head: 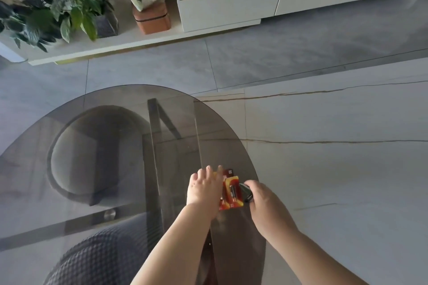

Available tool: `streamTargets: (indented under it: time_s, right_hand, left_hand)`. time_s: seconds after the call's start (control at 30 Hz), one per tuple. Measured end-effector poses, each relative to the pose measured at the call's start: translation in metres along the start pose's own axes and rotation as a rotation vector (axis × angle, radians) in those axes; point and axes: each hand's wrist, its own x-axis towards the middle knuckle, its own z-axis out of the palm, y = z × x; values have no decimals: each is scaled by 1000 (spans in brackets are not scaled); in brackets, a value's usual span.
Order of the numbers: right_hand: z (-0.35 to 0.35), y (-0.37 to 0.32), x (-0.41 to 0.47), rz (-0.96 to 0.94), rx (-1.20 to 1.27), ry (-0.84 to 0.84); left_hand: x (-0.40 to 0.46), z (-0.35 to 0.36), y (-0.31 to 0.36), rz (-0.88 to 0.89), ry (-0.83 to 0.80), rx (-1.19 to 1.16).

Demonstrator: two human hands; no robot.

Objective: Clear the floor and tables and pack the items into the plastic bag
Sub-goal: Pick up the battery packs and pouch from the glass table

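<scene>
Right hand (264, 201) gripped a small dark object (246, 192), fingers curled round it; what it was couldn't be told. Left hand (203, 186) lay with fingers spread and fairly straight on a red-and-yellow battery pack (232, 194), touching it, not clamped. The pack sat between both hands near the right edge of the round smoked-glass table (104, 146). Beyond were grey floor tiles (278, 58), a cream cabinet (231, 4) and leafy plants (64, 2).

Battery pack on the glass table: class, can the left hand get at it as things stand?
Probably yes: the left hand already lies over the battery pack on the glass table, nothing between; the right hand only crowds its other edge.
</scene>
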Motion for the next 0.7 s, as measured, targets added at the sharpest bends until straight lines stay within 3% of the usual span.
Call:
streamTargets:
  time_s: [0.23,0.4,0.7]
  right_hand:
    - [3,16,-12,10,120,15]
    - [-3,28,-31,81,237,7]
    - [-66,22,-111,148,250,11]
  left_hand:
    - [-15,-2,7,-178,12,-84]
    - [-45,-12,28,-234,-4,-295]
    - [-153,-48,78,-304,-61,-442]
